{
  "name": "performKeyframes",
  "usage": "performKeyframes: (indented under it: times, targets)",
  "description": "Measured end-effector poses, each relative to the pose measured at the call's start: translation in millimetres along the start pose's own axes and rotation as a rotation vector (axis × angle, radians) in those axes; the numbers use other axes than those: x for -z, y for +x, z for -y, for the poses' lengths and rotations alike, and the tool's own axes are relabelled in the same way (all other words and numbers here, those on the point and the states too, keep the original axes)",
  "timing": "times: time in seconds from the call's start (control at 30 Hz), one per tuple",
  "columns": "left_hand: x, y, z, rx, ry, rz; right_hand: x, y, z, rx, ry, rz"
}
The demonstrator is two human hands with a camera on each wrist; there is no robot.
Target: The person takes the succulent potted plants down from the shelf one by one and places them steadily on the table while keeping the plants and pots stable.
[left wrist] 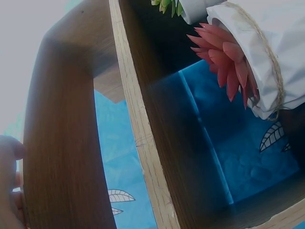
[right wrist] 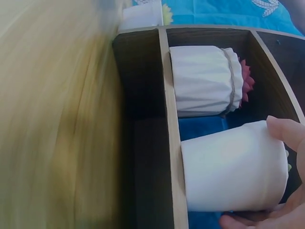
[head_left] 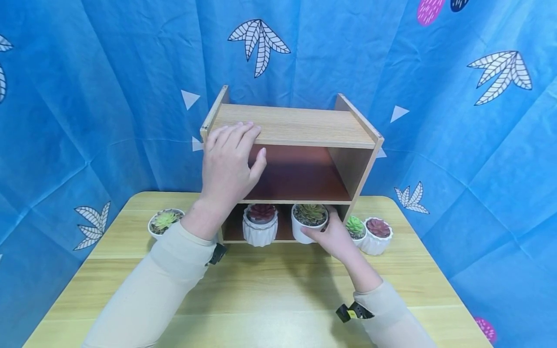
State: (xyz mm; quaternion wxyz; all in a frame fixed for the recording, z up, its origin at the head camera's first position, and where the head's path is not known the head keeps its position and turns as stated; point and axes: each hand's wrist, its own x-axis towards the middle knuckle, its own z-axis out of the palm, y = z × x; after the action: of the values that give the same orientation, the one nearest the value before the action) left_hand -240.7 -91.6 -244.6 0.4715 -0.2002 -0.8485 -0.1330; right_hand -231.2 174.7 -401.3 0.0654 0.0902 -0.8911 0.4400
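Note:
My right hand [head_left: 335,237] grips a white potted succulent [head_left: 309,223] with dull green leaves, thumb on the near side. In the right wrist view the smooth pot [right wrist: 233,169] stands at the lower board's front edge. Beside it on that board is a ribbed white pot with a dark red succulent [head_left: 261,224], twine tied about its rim. Up at the top left of the wooden shelf [head_left: 300,125], my left hand [head_left: 230,162] rests on the top board with its fingers extended and thumb spread.
Outside the shelf on the right stand a bright green potted succulent [head_left: 356,228] and a red one in a ribbed pot [head_left: 376,236]. Left of the shelf is another green potted succulent [head_left: 164,221], partly behind my forearm. Blue patterned cloth [head_left: 130,87] hangs around the table [head_left: 270,299].

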Motion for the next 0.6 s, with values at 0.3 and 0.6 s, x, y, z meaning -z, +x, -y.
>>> performKeyframes:
  times: [0.3,0.6]
  targets:
    - [-0.1,0.2,-0.4,-0.001,0.000,-0.004,-3.8,-0.1,-0.8,-0.071,0.071,-0.017]
    - [-0.3,0.6,-0.4,0.001,0.002,-0.009,-7.1,2.2,-6.0,-0.063,0.170,-0.019]
